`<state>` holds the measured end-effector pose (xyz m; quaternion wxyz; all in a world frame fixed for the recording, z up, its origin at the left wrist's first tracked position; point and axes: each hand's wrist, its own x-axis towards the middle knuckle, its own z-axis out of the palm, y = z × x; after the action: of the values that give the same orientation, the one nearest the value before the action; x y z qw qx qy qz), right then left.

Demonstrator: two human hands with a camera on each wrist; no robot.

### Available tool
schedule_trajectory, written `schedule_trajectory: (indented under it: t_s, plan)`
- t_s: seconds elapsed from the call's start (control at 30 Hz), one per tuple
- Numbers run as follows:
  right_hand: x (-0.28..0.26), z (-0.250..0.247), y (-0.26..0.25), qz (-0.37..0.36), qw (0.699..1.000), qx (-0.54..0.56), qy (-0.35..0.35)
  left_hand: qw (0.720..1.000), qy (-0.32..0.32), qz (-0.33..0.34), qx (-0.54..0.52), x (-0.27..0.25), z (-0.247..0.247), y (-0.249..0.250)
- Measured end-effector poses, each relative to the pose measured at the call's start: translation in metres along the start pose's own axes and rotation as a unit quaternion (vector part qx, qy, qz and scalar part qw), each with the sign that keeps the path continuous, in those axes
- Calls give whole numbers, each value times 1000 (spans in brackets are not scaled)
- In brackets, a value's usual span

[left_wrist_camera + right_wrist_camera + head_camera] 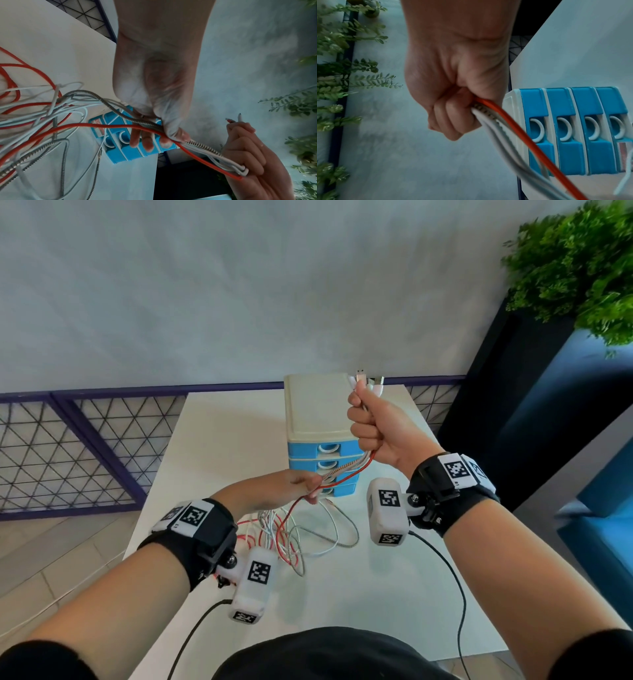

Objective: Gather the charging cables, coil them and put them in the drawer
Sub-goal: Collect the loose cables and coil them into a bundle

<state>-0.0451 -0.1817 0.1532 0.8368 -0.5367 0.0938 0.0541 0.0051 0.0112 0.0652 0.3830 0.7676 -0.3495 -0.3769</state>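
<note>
We see the right hand (375, 426) fisted tight around a bundle of charging cables (346, 470), raised above the table (394, 594). The plug ends (364, 380) stick out of the top of that fist, several connectors fanned together. Out of the bottom of the fist the bundle runs down and toward the left hand (284, 486): one red cable (518, 138), a braided metallic one (202, 145) and white ones (501, 148), side by side.

Left hand sits lower than the right-hand grip and closer to us; thumb and fingers (176, 134) pinch the same bundle, red and braided strands passing between them. So both hands are clamped on the cables, with a short taut stretch between the two grips.

Below the left-hand pinch the rest of the cables drop to the table in a loose tangled heap (298, 529), red, white and braided loops overlapping; we cannot tell how many cables there are.

Just behind both grips stands the small drawer unit (315, 412), cream top, four blue drawers (573, 115) with white crescent pulls, all pushed in. The stretch between the hands crosses in front of its drawer fronts.

Wrist cameras with marker tags (385, 513) hang under each wrist, black leads trailing off the near table edge. A green plant (582, 268) is up to the right of the right-hand fist, and a wire fence panel (68, 446) off to the left of the left hand.
</note>
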Motion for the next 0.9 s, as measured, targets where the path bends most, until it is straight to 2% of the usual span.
schedule_trajectory:
  t_s: [0.07,0.13,0.2,0.3,0.4,0.53,0.63,0.77,0.9]
  plan:
    - [1,0,1,14,999,-36,-9,1000,-10,-1,8,0,1,1]
    - [2,0,3,37,996,-79,-20,1000,10,12,19,-2,2,4]
    - [1,-1,7,69,990,-119,-42,995,55,44,74,-3,1,4]
    - [1,-1,17,86,979,-176,-56,977,98,50,184,-4,-4,9]
    - [3,-1,27,65,980,-188,-31,962,87,40,254,-6,-10,13]
    - [6,-6,36,45,986,-158,18,980,57,31,187,-10,-16,24]
    - [6,-6,39,39,990,-131,37,975,76,40,206,-7,-17,31]
    - [4,-5,43,63,988,-144,4,980,78,71,169,-6,-17,47]
    - [0,2,51,82,986,-142,-23,971,97,96,196,-3,-16,60]
